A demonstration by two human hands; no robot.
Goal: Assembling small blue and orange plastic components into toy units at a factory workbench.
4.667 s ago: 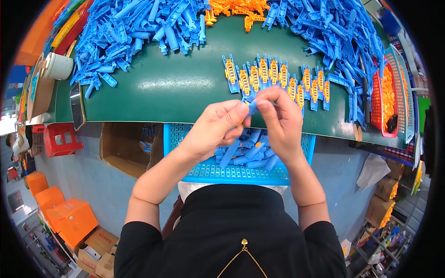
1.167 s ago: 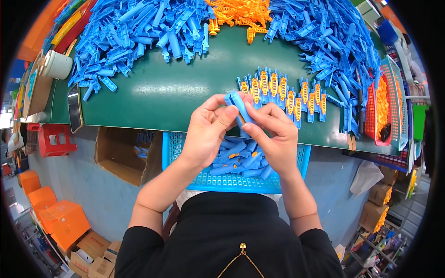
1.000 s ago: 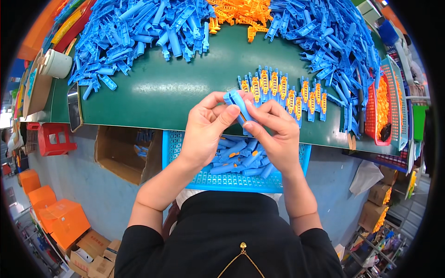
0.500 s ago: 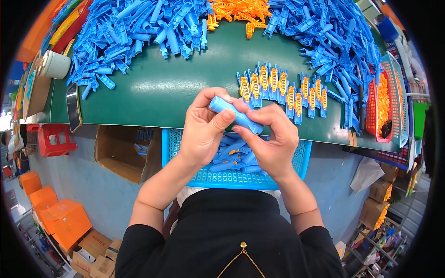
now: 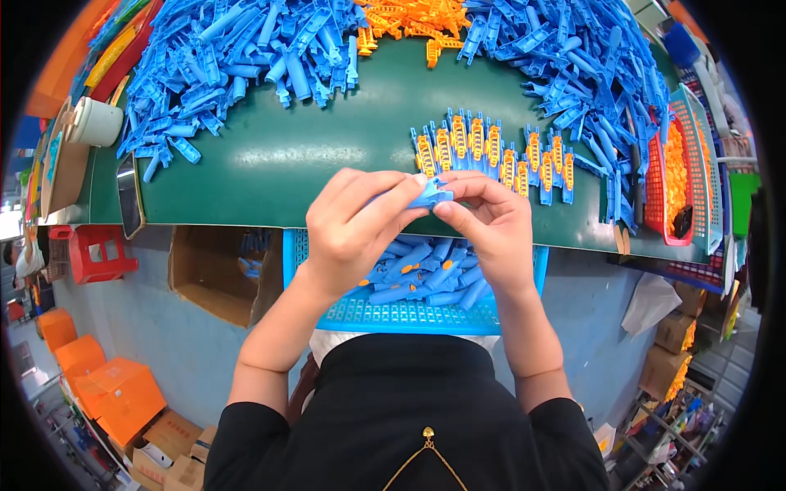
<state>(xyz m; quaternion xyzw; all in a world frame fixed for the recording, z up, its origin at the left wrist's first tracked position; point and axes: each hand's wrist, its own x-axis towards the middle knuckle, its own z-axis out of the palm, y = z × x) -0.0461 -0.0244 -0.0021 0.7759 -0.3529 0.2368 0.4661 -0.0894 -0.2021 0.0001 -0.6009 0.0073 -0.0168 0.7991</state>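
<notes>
Both hands met above the near edge of the green table [image 5: 270,164], the left hand [image 5: 348,225] and the right hand [image 5: 491,221] each pinched on the same small blue plastic piece [image 5: 430,195], which sat between their fingertips. Doing this well probably called for a firm pinch from the left while the right pressed squarely, so the piece would not twist or slip. The blue basket [image 5: 409,315] of finished pieces lay just below the hands, the row of assembled blue-and-orange parts [image 5: 491,151] just beyond them.

The left hand [image 5: 354,229] and right hand [image 5: 489,225] hide most of the small blue plastic part [image 5: 429,195].
</notes>
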